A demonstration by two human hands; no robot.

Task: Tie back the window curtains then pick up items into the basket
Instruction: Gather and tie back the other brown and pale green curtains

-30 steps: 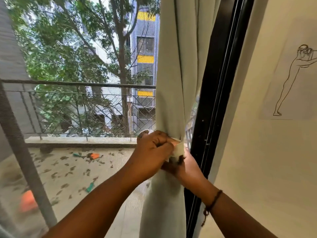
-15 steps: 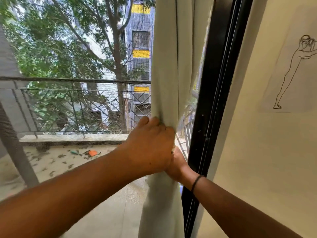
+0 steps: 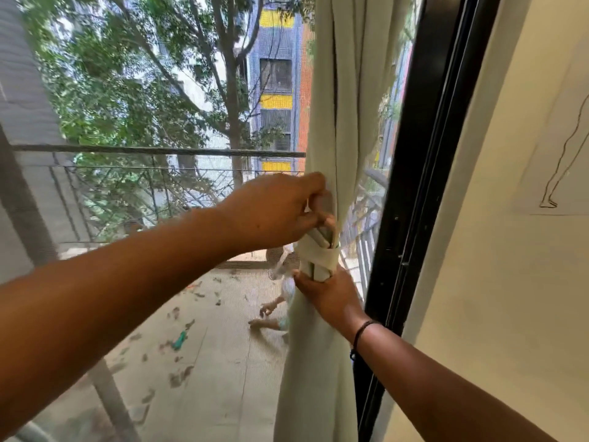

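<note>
Up at the window, the pale green fabric curtain [image 3: 344, 106] hangs gathered into a narrow column just left of the black metal window frame [image 3: 424, 154]. A pale fabric tie-back band [image 3: 318, 258] is wrapped around the bunched cloth at its waist. The left hand [image 3: 277, 212] comes in from the left, fingers curled and pinching the curtain folds just above the band. The right hand [image 3: 328, 295] sits right below, gripping the bundle from underneath with its thumb touching the band's lower edge; a dark cord bracelet [image 3: 361, 333] circles that wrist. Far beyond the glass, a grey balcony railing [image 3: 159, 151] and a leafy tree [image 3: 143, 74]. On the right, the cream wall [image 3: 510, 282].
</note>
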